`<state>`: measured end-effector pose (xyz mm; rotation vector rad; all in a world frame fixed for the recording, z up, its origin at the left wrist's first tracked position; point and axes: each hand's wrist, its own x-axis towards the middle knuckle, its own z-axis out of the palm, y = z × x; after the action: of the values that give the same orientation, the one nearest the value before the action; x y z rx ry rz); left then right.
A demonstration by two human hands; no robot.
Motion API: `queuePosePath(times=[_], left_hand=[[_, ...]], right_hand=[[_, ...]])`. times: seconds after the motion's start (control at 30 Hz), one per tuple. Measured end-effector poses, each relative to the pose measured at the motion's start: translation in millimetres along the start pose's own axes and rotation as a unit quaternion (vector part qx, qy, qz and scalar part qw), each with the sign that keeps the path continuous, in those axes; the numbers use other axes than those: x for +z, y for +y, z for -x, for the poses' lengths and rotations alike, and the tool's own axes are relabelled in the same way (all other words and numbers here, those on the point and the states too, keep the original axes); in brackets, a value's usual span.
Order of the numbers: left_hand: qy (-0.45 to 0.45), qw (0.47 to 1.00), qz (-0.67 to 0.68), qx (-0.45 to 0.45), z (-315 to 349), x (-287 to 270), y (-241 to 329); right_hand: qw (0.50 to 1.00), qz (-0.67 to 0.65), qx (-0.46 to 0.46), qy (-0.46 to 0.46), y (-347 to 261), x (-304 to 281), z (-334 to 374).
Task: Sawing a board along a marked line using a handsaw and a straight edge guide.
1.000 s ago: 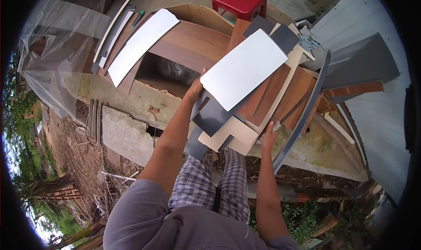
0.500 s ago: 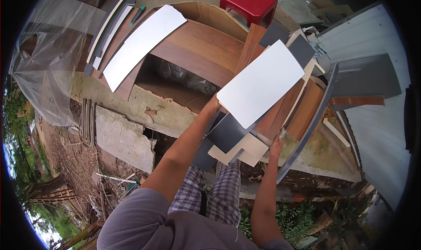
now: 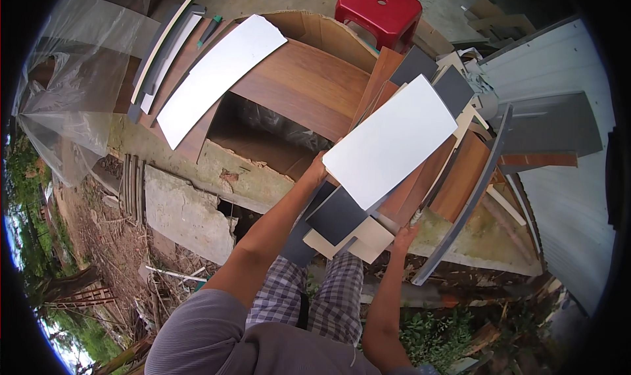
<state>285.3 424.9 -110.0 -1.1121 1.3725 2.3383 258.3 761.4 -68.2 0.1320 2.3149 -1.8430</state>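
A white rectangular board (image 3: 394, 141) lies slanted over a pile of offcuts in front of me. My left hand (image 3: 319, 167) grips its left corner, the fingers partly hidden under the edge. Below the board's lower right edge, my right hand (image 3: 403, 235) is closed round a slim, pale thing (image 3: 416, 216) that I cannot make out. Beneath and nearer to me lie dark grey panels (image 3: 336, 216) and cream board pieces (image 3: 371, 238). Reddish-brown wood planks (image 3: 460, 178) stick out to the right of the white board.
A longer white strip (image 3: 220, 79) lies at the left on brown boards (image 3: 305, 79), near a green-handled tool (image 3: 210, 30). An open cardboard box (image 3: 263, 138) sits between. A red stool (image 3: 379, 10) stands behind. A long grey strip (image 3: 470, 197) curves along the right.
The right hand has shifted a little left and toward me with the slim thing. My left hand keeps hold of the white board. The whole view has moved slightly.
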Motion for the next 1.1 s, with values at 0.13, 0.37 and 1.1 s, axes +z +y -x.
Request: queuePosePath(times=[0.13, 0.37, 1.1], left_hand=[[0.035, 0.999, -0.001, 0.011, 7.2, -9.7, 11.3], [-0.014, 0.999, 0.032, 0.012, 39.5, -41.5, 64.0], [0.095, 0.978, -0.111, 0.148, 86.7, -255.6, 149.6]], right_hand=[[0.996, 0.087, -0.011, 0.026, 12.2, -1.4, 5.1], [0.990, -0.003, 0.137, -0.040, -69.2, 53.1, 19.1], [0.967, 0.039, 0.182, -0.171, -147.0, 227.6, 55.3]])
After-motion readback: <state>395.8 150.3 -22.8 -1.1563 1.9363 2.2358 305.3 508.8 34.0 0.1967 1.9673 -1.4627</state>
